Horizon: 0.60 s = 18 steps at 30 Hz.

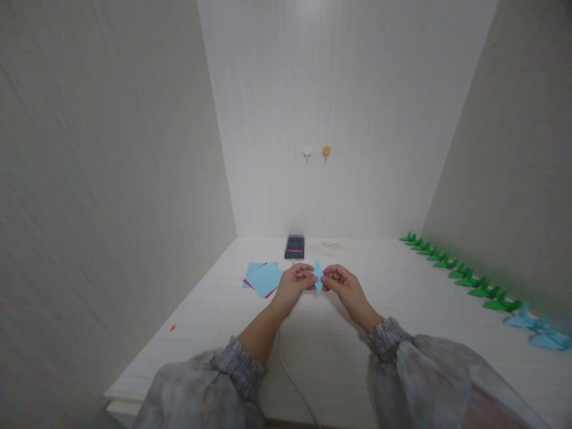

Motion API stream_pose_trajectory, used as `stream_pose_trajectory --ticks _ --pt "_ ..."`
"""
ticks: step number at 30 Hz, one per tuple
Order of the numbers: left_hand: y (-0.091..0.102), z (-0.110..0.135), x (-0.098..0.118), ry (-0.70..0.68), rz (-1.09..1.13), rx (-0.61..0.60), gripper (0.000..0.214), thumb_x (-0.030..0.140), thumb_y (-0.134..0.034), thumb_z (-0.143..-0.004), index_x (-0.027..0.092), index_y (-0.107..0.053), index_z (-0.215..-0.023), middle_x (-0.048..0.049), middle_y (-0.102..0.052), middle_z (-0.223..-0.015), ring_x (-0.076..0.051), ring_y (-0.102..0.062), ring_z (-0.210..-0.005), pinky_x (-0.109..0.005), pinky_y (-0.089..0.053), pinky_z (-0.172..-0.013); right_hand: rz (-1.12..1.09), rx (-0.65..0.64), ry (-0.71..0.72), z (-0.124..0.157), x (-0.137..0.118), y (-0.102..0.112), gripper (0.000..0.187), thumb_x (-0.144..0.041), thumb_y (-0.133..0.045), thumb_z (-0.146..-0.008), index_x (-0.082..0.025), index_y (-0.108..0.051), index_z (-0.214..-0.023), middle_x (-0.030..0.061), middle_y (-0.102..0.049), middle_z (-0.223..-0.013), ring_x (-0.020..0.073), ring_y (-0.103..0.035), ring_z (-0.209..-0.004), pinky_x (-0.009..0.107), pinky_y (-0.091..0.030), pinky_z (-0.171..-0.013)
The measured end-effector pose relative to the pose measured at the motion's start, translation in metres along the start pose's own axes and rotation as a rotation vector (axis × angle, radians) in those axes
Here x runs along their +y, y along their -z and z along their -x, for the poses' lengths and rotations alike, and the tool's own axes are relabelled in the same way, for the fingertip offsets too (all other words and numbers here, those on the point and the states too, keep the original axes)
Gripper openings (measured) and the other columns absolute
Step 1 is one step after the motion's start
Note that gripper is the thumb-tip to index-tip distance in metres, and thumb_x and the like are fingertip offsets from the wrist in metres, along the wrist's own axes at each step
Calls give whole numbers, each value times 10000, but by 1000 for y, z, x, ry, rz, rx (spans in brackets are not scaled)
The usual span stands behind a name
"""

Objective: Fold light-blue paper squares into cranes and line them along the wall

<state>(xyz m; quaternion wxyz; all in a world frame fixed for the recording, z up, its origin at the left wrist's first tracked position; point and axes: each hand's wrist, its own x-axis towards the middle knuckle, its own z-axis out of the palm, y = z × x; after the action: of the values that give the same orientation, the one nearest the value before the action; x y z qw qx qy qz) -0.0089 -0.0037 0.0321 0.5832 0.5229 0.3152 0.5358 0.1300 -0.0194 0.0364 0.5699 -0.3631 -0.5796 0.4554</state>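
Note:
Between my two hands is a small folded piece of light blue paper (318,275), a narrow diamond standing point up over the table. My left hand (297,283) pinches its left edge between thumb and fingers. On the other side, my right hand (340,282) grips the right edge the same way. Just left of my left hand lies a loose stack of square paper sheets (264,279), light blue on top with red edges peeking out. The fingertips behind the folded paper are partly hidden.
A phone (295,246) rests at the back with a cable (286,364) running toward the front edge. Along the right wall stand several folded green paper figures (465,277) and light blue ones (538,328). An orange scrap (173,328) lies at left.

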Motion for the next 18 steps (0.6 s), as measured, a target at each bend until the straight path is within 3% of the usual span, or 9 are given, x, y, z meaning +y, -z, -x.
stream_pose_trajectory --ticks 10,18 --pt "1 2 3 4 -6 -25 367 268 -680 -509 149 -476 -789 19 -579 -577 -104 -545 -509 -249 -431 -566 -18 -40 -41 2 1 1 234 -338 -593 -613 -175 -520 -765 -32 -535 -540 112 -517 -521 251 -412 -551" --pt "2 1 3 -5 14 -73 334 234 -660 -539 148 -468 -797 22 -571 -592 -86 -532 -513 -236 -434 -559 -66 -66 -47 2 2 1 179 -283 -575 -641 -169 -536 -773 -32 -551 -555 99 -515 -519 234 -408 -545"
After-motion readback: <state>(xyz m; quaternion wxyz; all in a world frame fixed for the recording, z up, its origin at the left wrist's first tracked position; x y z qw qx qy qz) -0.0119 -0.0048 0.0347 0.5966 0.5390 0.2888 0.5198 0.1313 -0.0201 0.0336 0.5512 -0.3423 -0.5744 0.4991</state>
